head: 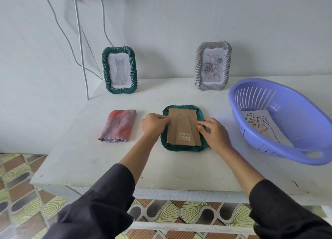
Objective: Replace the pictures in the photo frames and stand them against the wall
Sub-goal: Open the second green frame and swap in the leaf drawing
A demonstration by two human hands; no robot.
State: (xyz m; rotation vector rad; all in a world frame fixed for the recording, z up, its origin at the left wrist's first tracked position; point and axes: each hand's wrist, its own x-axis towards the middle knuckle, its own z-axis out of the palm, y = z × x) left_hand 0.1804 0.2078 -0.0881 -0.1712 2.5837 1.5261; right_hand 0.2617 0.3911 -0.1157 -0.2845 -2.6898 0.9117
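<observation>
We see a face-down frame (183,149), dark green, lying in the middle of the bench (107,157) with its cardboard back (183,125) up. The left hand (154,124) curls its fingers onto the frame's left edge; the right hand (215,134) grips the right edge, thumb on the cardboard. A green frame with a cat drawing (133,71) and a grey frame with roses (198,68) stand against the wall (179,23). A folded cloth (118,125) lies left, and a purple basket (305,116) holding a leaf drawing (258,123) sits right.
</observation>
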